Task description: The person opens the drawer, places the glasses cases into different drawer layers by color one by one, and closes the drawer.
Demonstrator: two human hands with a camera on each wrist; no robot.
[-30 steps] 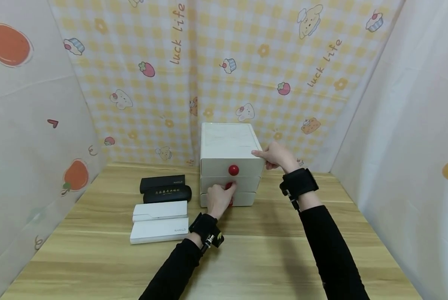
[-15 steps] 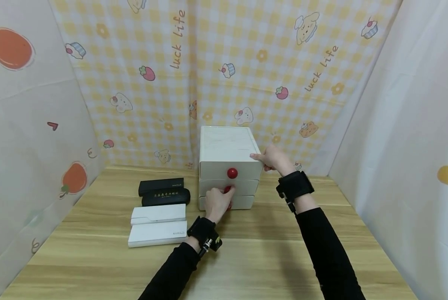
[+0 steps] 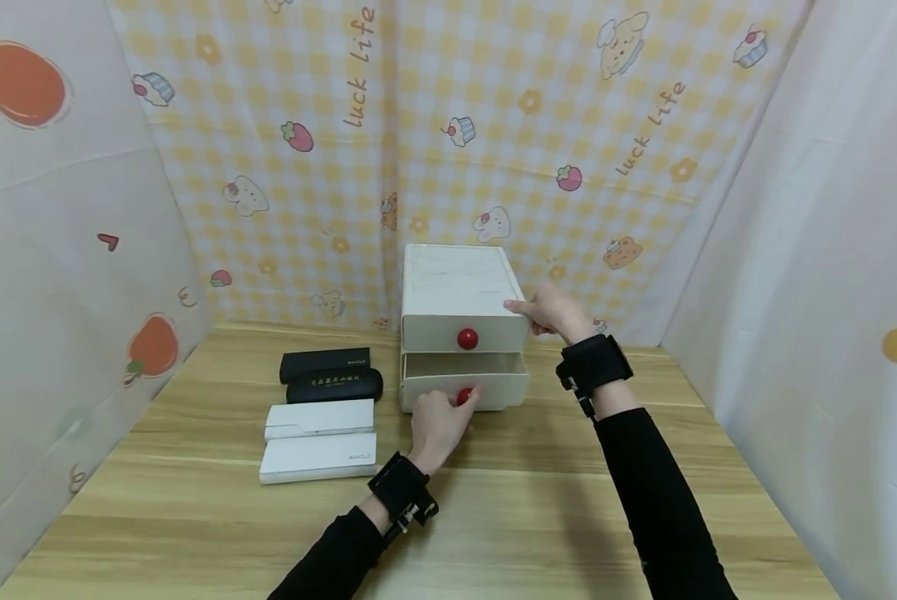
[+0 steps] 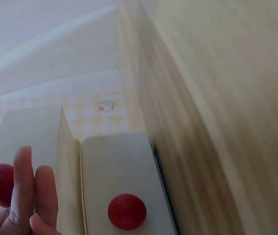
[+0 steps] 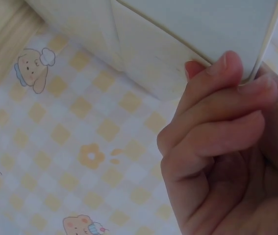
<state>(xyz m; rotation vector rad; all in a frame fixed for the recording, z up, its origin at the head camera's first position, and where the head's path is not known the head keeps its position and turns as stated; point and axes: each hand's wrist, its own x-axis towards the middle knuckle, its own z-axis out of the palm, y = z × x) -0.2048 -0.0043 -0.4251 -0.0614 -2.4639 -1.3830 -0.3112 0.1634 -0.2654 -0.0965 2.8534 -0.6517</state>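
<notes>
A small white cabinet of three stacked drawers stands at the back of the table. Its middle drawer is pulled partway out, showing a strip of its inside. My left hand pinches that drawer's red knob. In the left wrist view the bottom drawer's knob shows beside it, on a closed front. The top drawer, with its own red knob, is closed too. My right hand grips the cabinet's top right corner, fingers curled against its side in the right wrist view.
Left of the cabinet lie two black cases, one behind the other. Nearer me are two flat white cases. A checked cloth hangs right behind the cabinet, and pale cloths flank the wooden table.
My left hand has drawn the middle drawer out toward me by its knob; it was closed before. My right hand has stayed at the cabinet's corner.
</notes>
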